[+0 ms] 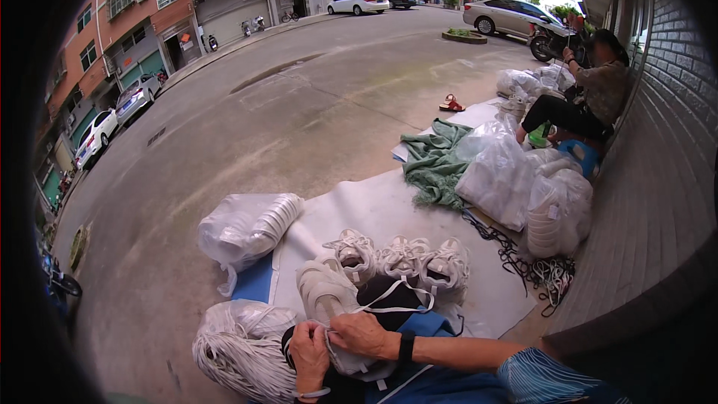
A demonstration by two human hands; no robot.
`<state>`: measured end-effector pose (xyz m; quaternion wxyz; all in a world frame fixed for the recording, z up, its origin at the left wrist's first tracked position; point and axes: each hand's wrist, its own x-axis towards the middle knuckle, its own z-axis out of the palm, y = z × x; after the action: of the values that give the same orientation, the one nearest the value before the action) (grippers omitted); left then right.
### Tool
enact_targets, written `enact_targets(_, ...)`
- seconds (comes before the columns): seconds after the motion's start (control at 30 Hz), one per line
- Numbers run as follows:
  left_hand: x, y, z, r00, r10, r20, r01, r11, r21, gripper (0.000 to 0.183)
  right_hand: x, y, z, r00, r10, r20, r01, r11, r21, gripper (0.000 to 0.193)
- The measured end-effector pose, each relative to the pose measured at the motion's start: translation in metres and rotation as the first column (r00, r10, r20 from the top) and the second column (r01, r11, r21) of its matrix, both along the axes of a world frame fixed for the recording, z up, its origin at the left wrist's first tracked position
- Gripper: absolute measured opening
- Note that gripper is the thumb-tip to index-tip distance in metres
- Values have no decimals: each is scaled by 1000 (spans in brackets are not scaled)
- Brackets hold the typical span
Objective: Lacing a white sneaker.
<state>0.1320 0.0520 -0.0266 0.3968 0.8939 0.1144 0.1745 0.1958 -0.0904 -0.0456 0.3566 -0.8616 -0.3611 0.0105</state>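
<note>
A white sneaker (324,289) lies across my lap, its sole side toward the upper left. My left hand (309,353) is closed on the sneaker's near edge, thumb and fingers pinched. Right beside it, my right hand (364,335) is closed in a pinch at the shoe's opening; what lies between its fingertips is too small to make out. A loose white shoelace (407,285) loops out beyond my right hand, over dark cloth. Just past the lap, several laced white sneakers (404,256) stand in a row.
A bundle of white laces (243,355) lies at my left. Bagged soles or shoes (250,228) rest on the pale ground sheet (359,206). To the right are black cords (516,254), full plastic bags (501,179) and green cloth (437,161). Another person (594,90) sits by the wall.
</note>
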Motion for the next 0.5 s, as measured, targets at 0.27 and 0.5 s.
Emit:
enact_targets(0.27, 12, 21, 11, 976, -156, -151, 160, 987, 13, 17, 1, 2, 0, 999, 4, -36, -4, 1000, 10, 25)
enact_targets(0.5, 15, 24, 17, 962, -194, -194, 203, 979, 26, 17, -2, -1, 10, 998, -8, -65, 9, 1000, 8, 24)
